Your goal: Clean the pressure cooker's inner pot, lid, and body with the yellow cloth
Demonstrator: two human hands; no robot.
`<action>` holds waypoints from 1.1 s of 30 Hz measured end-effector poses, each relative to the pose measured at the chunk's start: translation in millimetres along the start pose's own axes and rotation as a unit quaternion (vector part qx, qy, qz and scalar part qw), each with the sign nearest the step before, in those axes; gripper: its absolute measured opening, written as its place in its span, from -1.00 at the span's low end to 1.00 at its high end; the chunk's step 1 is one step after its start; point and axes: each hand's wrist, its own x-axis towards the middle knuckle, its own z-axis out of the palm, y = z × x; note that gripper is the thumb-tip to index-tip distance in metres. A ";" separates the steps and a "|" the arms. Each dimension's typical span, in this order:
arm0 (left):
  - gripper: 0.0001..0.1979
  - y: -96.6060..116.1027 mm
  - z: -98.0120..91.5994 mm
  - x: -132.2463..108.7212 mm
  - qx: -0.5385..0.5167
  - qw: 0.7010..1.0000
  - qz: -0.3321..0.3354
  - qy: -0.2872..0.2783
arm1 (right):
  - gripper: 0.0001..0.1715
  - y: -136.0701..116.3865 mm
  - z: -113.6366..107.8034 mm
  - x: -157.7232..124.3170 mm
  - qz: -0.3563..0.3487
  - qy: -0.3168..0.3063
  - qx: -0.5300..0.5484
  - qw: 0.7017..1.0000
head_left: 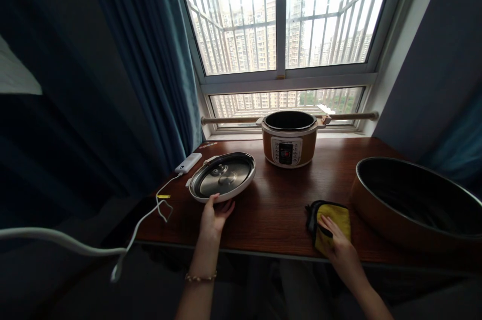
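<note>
My left hand [215, 213] grips the near rim of a round cooker lid [226, 179], thumb on top and fingers underneath. The lid's shiny metal inner side faces up, inside a white rim. To the right, my right hand [338, 240] holds a folded yellow cleaning cloth [341, 214] with dark edging against the tabletop, its fingers lying over the fabric; the thumb is hard to see. At the back stands the lidless electric pressure cooker [289, 141], brown and white with a control panel in front and a dark opening on top.
A large brown pot [399, 209] with a dark inside stands at the right of the wooden table [271, 204]. At the left lie a white power bank [189, 163] and a white cable [145, 217] that hangs past the edge. Behind are a barred window and a blue curtain [150, 59].
</note>
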 end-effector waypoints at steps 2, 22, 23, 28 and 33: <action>-0.87 -2.0 -2.4 0.7 0.005 1.000 0.007 -0.001 | -0.53 -9.4 0.1 8.8 0.119 0.048 0.123 0.984; -0.82 -5.9 -13.9 7.1 0.015 1.000 -0.002 -0.013 | -0.75 -167.2 187.6 173.2 0.375 -0.120 0.623 0.676; -0.82 -5.7 -14.4 7.2 0.015 1.000 -0.005 -0.011 | -0.75 -167.6 188.2 174.9 0.376 -0.107 0.621 0.679; -0.80 -5.5 -14.7 6.9 0.019 1.000 -0.007 -0.003 | -0.76 -165.8 175.4 185.9 0.364 0.048 0.629 0.685; -0.73 -5.6 -13.1 5.9 0.034 0.999 0.002 0.007 | -0.57 -156.4 132.4 191.2 0.297 0.087 0.695 0.649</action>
